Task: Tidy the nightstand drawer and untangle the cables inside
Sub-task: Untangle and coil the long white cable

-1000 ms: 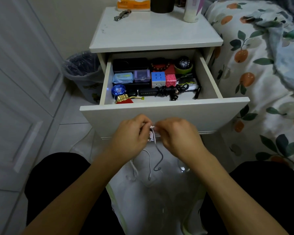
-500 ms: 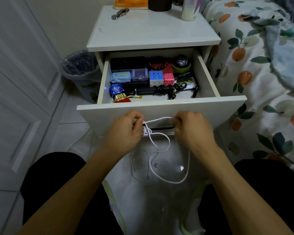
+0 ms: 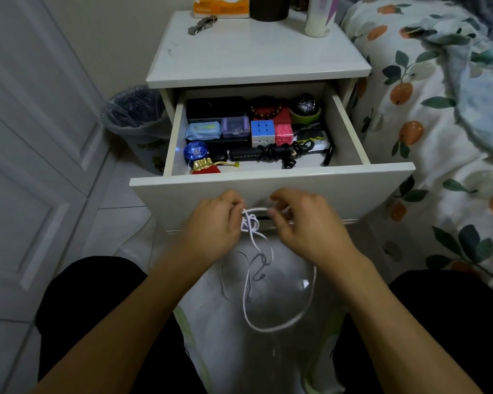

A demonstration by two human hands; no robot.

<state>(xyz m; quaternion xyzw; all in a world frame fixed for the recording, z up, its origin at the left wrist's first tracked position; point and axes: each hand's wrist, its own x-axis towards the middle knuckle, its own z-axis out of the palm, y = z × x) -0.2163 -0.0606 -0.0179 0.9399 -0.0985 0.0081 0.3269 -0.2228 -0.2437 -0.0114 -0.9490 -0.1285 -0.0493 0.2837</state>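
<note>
- Well, the drawer of the nightstand is pulled out, and it looks partly tidy: boxes, a colored cube and other small things sit in rows inside.
- A black cord lies bunched up near the front of the drawer, so I think that one is not sorted out yet.
- The white cable is out of the drawer, held up in front of it over the person's lap. It has a small knot up top and a big loop hanging down.
- The left hand has its fingers curled tight on the knotted part of the white cable.
- The right hand has its fingers bent around a strand just beside the knot, pinching it.
- My guess is the job is about in the middle: this cable is half undone, and it needs to go back in after.
- Half a second ago the two hands were farther apart with a strand pulled straight between them. Now the right hand has come back close to the knot, and the hanging loop is longer and narrower.
</note>
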